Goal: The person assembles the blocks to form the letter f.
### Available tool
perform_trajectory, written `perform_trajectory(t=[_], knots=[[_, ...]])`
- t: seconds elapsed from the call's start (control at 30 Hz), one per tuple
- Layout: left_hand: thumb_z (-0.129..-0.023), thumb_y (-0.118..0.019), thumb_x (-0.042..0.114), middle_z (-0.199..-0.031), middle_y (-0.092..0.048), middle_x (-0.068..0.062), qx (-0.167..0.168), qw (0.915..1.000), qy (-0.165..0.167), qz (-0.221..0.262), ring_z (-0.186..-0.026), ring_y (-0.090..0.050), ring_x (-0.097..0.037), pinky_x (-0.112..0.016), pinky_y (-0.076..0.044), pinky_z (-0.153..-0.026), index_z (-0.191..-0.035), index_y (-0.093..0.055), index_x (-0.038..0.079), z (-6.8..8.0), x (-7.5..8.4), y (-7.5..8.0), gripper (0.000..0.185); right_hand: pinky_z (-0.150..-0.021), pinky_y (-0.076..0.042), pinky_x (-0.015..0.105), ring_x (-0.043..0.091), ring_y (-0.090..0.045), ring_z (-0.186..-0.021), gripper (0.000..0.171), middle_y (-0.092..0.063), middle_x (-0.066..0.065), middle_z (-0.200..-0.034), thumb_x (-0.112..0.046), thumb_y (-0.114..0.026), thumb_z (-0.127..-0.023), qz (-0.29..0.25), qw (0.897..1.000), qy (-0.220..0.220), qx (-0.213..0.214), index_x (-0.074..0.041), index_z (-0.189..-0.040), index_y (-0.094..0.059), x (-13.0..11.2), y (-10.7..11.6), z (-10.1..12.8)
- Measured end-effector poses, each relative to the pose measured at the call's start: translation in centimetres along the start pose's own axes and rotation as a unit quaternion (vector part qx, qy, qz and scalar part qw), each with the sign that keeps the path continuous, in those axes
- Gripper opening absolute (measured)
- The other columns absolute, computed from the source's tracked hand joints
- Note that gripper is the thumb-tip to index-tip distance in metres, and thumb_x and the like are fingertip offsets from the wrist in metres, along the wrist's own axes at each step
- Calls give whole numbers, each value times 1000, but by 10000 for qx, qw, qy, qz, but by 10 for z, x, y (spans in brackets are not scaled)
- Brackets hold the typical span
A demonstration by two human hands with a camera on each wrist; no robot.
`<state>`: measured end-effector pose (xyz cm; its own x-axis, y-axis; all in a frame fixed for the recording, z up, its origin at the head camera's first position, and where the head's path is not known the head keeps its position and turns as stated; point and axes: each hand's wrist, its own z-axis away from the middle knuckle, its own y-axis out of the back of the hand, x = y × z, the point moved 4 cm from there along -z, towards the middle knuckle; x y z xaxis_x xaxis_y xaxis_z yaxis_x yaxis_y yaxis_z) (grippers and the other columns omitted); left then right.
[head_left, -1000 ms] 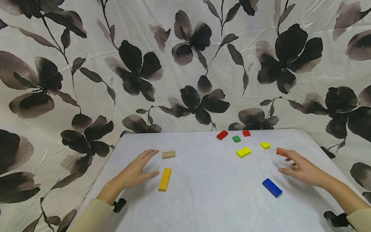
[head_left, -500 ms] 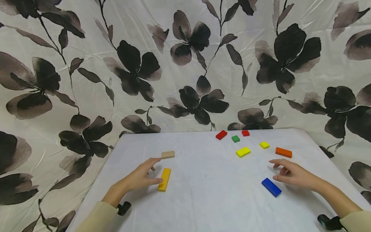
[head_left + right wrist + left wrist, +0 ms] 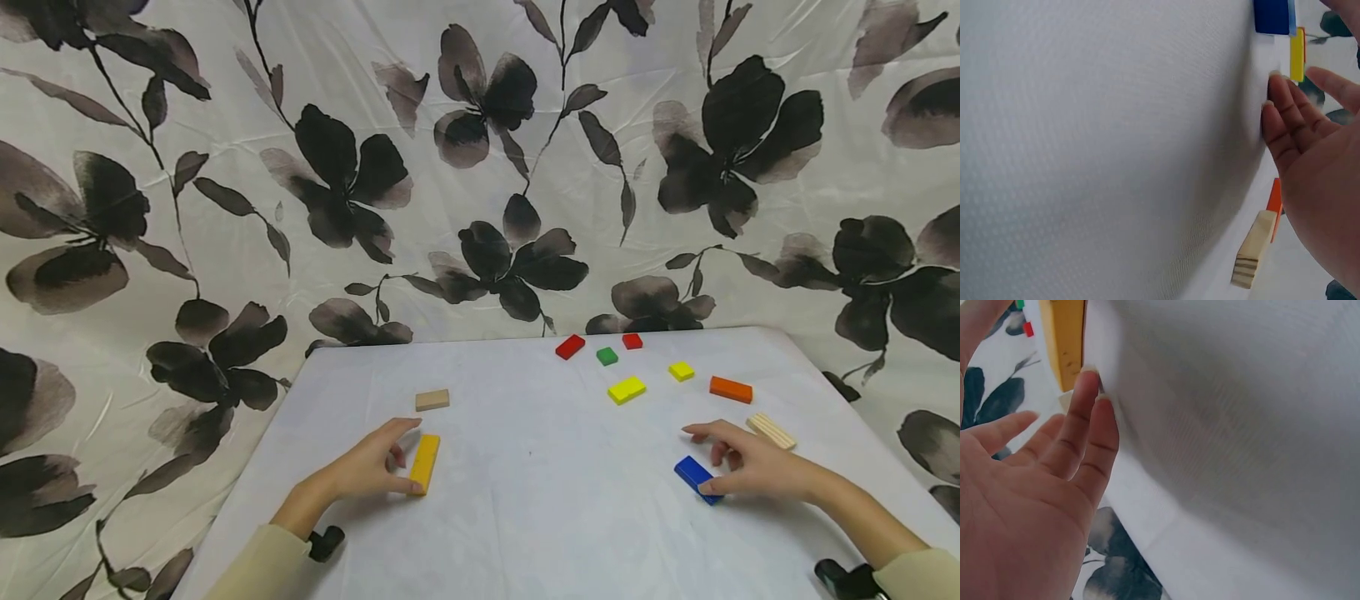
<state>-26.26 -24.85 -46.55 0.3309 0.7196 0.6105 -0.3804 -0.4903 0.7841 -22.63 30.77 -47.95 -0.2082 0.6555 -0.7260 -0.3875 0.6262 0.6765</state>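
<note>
Hands (image 3: 367, 471) (image 3: 750, 467) at yellow block (image 3: 424, 463), blue block (image 3: 696, 478)

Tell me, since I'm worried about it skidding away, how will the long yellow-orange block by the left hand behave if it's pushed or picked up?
The long yellow-orange block lies flat, so it should slide on the white table rather than roll or tip. It looks rigid, probably painted wood, and light. The left hand is at its edge; the low sides may make pinching fiddly.

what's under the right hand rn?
The right hand touches the near end of the flat blue rectangular block; white tablecloth beneath. Anything under the palm is hidden.
</note>
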Motion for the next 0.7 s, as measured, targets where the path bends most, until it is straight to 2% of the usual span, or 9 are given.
perform_trajectory(t=[0.1,0.23,0.33,0.5,0.7], knots=[[-74,-93,35,-131,-53,-11,-49,9999,-6,106,-83,-58,-19,-24,-50,-69,-156,-35,2,-1,-1,-2,106,-67,-43,24,17,-50,-87,82,-54,8,-117,-31,-86,-82,-38,9997,-16,-261,-9,-150,-45,1,-3,1],[-73,-95,32,-119,-55,-7,-138,9994,151,269,-82,-58,-19,-25,-50,-68,-157,-35,5,-2,-2,-4,106,-68,-42,25,18,-48,-87,88,-50,7,-108,-28,-86,-81,-9,9985,3,-547,-8,-153,-40,-1,-5,1],[-72,-95,30,-117,-55,-5,-196,9991,162,333,-84,-57,-19,-26,-51,-69,-157,-34,5,-2,-3,-6,108,-70,-44,24,19,-49,-89,90,-49,7,-107,-25,-87,-80,4,9978,-28,-668,-9,-155,-38,-4,-7,1],[-74,-94,27,-114,-54,-5,-296,9991,-57,299,-84,-57,-18,-25,-50,-71,-158,-33,4,-3,-3,-8,106,-74,-47,22,18,-49,-92,90,-48,9,-117,-23,-88,-80,0,9964,-16,-851,-12,-155,-40,-6,-7,1],[-75,-93,19,-109,-54,-6,-411,9980,-270,409,-84,-57,-18,-24,-51,-71,-157,-34,5,-5,-4,-9,101,-77,-47,22,16,-49,-96,75,-41,17,-139,-17,-83,-84,-188,9939,252,-1057,-10,-150,-47,-9,-6,4]])
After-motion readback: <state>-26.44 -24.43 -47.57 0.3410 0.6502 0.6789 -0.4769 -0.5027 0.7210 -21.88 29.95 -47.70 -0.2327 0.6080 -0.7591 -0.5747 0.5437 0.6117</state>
